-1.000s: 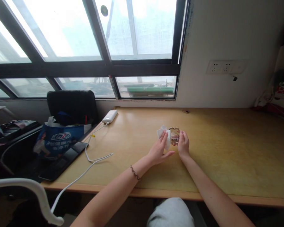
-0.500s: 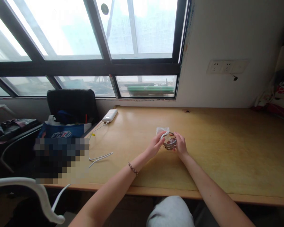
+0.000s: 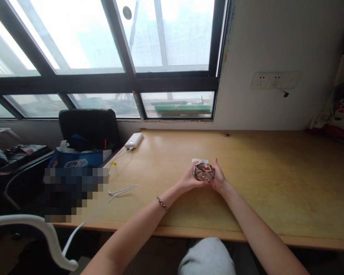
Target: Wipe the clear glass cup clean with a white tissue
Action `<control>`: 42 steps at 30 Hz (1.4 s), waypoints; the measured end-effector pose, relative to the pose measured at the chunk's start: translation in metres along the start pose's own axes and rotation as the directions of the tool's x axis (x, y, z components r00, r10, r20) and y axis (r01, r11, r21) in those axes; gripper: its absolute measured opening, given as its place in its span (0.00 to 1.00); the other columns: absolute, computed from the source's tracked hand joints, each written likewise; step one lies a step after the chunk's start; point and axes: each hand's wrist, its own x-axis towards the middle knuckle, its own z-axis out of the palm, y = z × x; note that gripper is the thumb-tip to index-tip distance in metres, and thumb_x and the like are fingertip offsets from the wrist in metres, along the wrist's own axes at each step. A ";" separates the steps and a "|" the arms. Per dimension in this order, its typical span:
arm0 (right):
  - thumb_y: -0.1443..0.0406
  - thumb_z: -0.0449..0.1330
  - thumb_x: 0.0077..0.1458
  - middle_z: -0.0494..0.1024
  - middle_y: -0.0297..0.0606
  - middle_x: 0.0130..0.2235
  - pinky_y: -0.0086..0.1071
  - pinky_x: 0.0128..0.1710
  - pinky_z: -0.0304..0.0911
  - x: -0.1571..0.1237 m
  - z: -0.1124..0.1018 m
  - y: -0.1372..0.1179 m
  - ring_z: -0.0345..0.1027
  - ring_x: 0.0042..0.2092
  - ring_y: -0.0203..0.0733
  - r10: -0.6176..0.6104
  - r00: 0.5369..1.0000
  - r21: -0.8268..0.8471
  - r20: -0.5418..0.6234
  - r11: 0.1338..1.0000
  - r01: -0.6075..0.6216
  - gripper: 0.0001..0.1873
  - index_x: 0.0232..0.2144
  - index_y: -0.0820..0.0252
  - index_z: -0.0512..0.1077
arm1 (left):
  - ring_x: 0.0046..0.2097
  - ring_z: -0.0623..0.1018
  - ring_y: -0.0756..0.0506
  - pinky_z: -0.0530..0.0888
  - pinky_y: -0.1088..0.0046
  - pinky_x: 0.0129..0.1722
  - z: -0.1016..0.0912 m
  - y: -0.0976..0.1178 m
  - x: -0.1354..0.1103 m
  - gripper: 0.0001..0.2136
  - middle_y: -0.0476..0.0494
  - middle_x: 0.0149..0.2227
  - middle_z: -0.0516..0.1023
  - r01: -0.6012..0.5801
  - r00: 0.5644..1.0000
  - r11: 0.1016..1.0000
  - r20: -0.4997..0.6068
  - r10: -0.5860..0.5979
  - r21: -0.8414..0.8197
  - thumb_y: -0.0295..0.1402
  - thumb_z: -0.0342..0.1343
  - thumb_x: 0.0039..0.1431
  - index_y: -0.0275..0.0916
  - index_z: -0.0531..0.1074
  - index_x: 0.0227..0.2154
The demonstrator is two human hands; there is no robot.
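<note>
One white power bank [image 3: 133, 141] lies by the desk [image 3: 275, 183]'s far left corner. Between near and far edges, the left hand [image 3: 188, 180] grips a glass bowl [image 3: 204, 174] with white tissue [image 3: 200, 160]; the right hand [image 3: 219, 179], half open, thumb raised, touches its right side.

One head-worn camera looks forward and down on the tabletop [image 3: 275, 183] from above its near edge. Far left it faces the window [image 3: 91, 49], far right the wall [image 3: 275, 42].
</note>
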 end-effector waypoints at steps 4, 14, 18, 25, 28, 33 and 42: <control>0.45 0.39 0.50 0.76 0.45 0.28 0.36 0.29 0.65 0.000 -0.002 0.000 0.71 0.32 0.44 0.027 0.986 0.056 0.165 0.998 -0.037 0.32 0.31 0.66 0.68 | 0.44 0.70 0.42 0.67 0.65 0.43 0.000 0.001 -0.001 0.34 0.38 0.43 0.67 -0.070 0.994 0.993 -0.077 0.077 0.093 0.33 0.63 0.36 0.37 0.54 0.47; 0.60 0.51 0.52 0.71 0.42 0.45 0.32 0.42 0.62 -0.011 0.013 0.007 0.65 0.45 0.40 -0.158 0.912 0.115 0.379 0.986 0.123 0.16 0.40 0.63 0.66 | 0.44 0.69 0.43 0.69 0.65 0.41 -0.004 -0.005 -0.004 0.37 0.37 0.45 0.62 0.036 0.828 0.768 -0.449 0.335 0.640 0.37 0.62 0.37 0.37 0.49 0.49; 0.60 0.53 0.51 0.74 0.38 0.40 0.32 0.37 0.65 -0.005 0.011 0.014 0.68 0.40 0.39 -0.246 0.923 0.132 0.297 0.968 0.215 0.13 0.39 0.59 0.66 | 0.47 0.67 0.42 0.67 0.63 0.44 -0.004 -0.009 -0.002 0.37 0.34 0.50 0.57 -0.022 0.844 0.766 -0.399 0.359 0.643 0.35 0.60 0.40 0.39 0.46 0.51; 0.57 0.54 0.50 0.76 0.39 0.33 0.35 0.36 0.66 -0.002 0.006 0.010 0.71 0.35 0.40 -0.303 0.950 0.156 0.079 0.945 0.288 0.15 0.37 0.61 0.67 | 0.56 0.56 0.40 0.57 0.59 0.53 -0.011 0.002 -0.001 0.33 0.33 0.57 0.51 -0.157 0.938 0.789 -0.160 0.307 0.594 0.33 0.57 0.46 0.40 0.46 0.54; 0.55 0.51 0.51 0.77 0.40 0.31 0.35 0.36 0.66 -0.004 0.006 0.005 0.72 0.33 0.41 -0.276 0.961 0.149 0.026 0.951 0.269 0.17 0.37 0.61 0.67 | 0.58 0.53 0.41 0.54 0.58 0.54 -0.011 0.008 -0.002 0.28 0.35 0.57 0.51 -0.219 0.933 0.764 -0.100 0.346 0.608 0.33 0.55 0.48 0.40 0.51 0.52; 0.53 0.45 0.53 0.76 0.40 0.34 0.38 0.36 0.66 -0.003 0.005 0.006 0.71 0.35 0.42 -0.278 0.959 0.194 0.051 0.945 0.263 0.19 0.38 0.59 0.66 | 0.57 0.57 0.41 0.59 0.60 0.52 -0.011 0.012 -0.003 0.23 0.34 0.55 0.56 -0.254 0.924 0.697 -0.046 0.381 0.671 0.32 0.53 0.49 0.39 0.57 0.50; 0.49 0.46 0.50 0.76 0.35 0.28 0.31 0.24 0.64 -0.003 -0.003 -0.001 0.70 0.27 0.39 -0.229 0.973 0.196 -0.019 0.954 0.228 0.21 0.38 0.55 0.65 | 0.57 0.55 0.40 0.59 0.60 0.53 -0.002 0.018 -0.008 0.20 0.35 0.57 0.51 -0.338 0.913 0.574 0.112 0.392 0.746 0.30 0.49 0.53 0.38 0.59 0.50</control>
